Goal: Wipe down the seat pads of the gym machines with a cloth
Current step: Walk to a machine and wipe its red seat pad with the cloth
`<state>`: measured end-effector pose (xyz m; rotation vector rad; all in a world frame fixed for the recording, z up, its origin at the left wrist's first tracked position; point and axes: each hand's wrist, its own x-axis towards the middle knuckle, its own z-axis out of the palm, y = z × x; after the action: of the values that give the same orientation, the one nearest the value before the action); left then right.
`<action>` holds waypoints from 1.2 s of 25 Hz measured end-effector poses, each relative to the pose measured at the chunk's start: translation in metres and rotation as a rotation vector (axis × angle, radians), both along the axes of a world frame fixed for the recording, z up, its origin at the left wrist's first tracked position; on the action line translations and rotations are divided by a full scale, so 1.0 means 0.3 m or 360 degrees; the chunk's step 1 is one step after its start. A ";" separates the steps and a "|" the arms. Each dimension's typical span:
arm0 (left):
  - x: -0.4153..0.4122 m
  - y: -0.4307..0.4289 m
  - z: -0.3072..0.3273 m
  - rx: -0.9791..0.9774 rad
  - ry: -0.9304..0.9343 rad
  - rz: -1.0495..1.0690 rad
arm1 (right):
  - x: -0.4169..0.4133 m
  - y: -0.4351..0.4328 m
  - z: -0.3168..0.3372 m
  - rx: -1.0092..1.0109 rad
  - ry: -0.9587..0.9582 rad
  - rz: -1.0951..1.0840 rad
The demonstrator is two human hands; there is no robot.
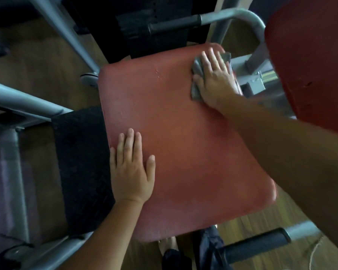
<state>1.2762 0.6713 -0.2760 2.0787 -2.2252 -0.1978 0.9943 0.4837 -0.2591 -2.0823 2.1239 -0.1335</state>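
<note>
While the flat left hand (pixel 132 168) steadies the seat (pixel 183 143), the right hand (pixel 215 78), fingers spread, presses the cloth (pixel 196 82) at the far corner; next, sweep it nearer.

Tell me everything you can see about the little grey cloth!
The crumpled grey cloth looks soft and thin. It lies at the far right corner of the red padded seat. The right hand presses flat on it, covering its middle, so only creased edges peek out around the hand.
</note>
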 end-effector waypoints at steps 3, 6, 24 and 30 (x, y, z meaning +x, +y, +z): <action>-0.001 -0.002 -0.003 -0.0025 -0.0008 -0.0003 | 0.136 -0.113 0.002 -0.0007 -0.0070 -0.0090; -0.002 -0.005 0.002 -0.0019 0.0002 0.0004 | 0.198 0.118 -0.006 0.0008 -0.0002 0.0415; -0.003 -0.005 0.013 0.0043 0.0038 0.0015 | 0.329 -0.225 -0.007 0.0013 0.0034 0.0595; 0.004 -0.008 0.026 0.0102 0.0098 0.0017 | 0.486 0.002 0.005 -0.0032 0.0019 0.0692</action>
<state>1.2776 0.6688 -0.2682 2.0857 -2.1998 -0.3320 1.1401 0.4843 -0.2576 -2.4995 1.6278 -0.0863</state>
